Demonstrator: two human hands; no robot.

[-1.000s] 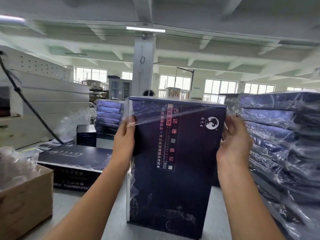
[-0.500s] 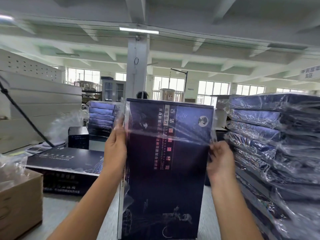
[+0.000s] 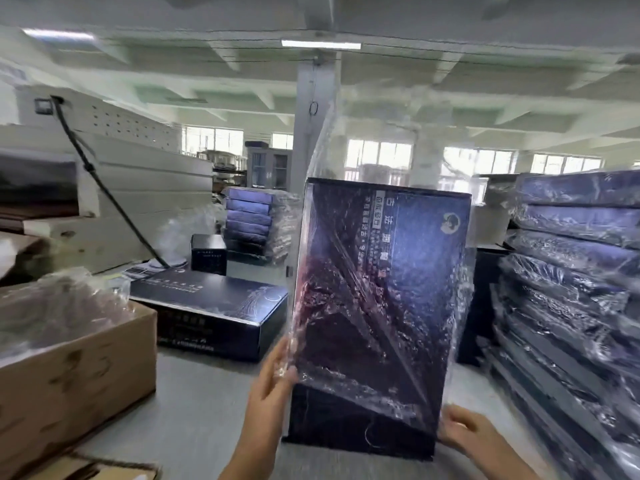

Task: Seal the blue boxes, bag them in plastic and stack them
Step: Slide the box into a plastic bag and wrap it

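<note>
Blue box [image 3: 381, 289] on end, bag nearly down.
It stands upright on the grey surface [image 3: 207, 410], long axis vertical, between both hands, with the plastic bag [image 3: 346, 161] drawn over all but its bottom strip. The left grip [image 3: 273, 379] sits higher, on the left edge, fingers pointing up and pinching the film's hem; the right grip [image 3: 464, 431] is low at the right corner, too blurred to tell if it clamps. The bagged stack [image 3: 571, 254] waits on the right.

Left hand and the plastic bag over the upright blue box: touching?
Touching. Head view: fingers of the left hand pinch the plastic bag at its lower left edge, film wrinkled over them, beside the blue box.
</note>
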